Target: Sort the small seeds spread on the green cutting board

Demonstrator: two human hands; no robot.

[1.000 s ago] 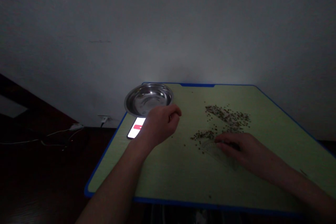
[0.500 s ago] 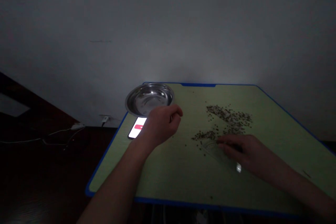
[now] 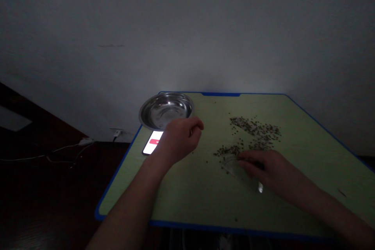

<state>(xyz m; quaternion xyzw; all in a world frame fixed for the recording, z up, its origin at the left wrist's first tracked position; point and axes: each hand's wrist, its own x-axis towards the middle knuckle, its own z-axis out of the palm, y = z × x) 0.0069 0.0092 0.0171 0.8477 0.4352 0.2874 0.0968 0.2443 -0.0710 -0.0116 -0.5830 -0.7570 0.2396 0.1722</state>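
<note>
While the left hand [image 3: 184, 137] is up near a shiny metal bowl [image 3: 152, 110], its fingers are curled in like a loose fist. I cannot tell if something small is tucked inside it. The right hand [image 3: 253, 164] is low over the right half of the desk [image 3: 202, 199], with its thumb and fingers bent toward each other. Just by its fingertips is a clear, see-through thing [image 3: 233, 167], and I cannot tell if the hand grips it or only touches it. A bright white spot [image 3: 260, 187] shines below that hand.

Lots of small dark grains [image 3: 258, 129] lie on the desk. Most are in a messy patch past the right hand, and a smaller bunch is just beside its fingertips. A few lie apart, and one is close to the near edge.

The bowl sits at the far left corner. A phone [image 3: 149, 148] with a white and red screen is in front of it, partly behind the left arm. The desk top is pale green with a blue rim. Behind it is a plain wall [image 3: 187, 35], and white cords [image 3: 22, 159] are low on the left.
</note>
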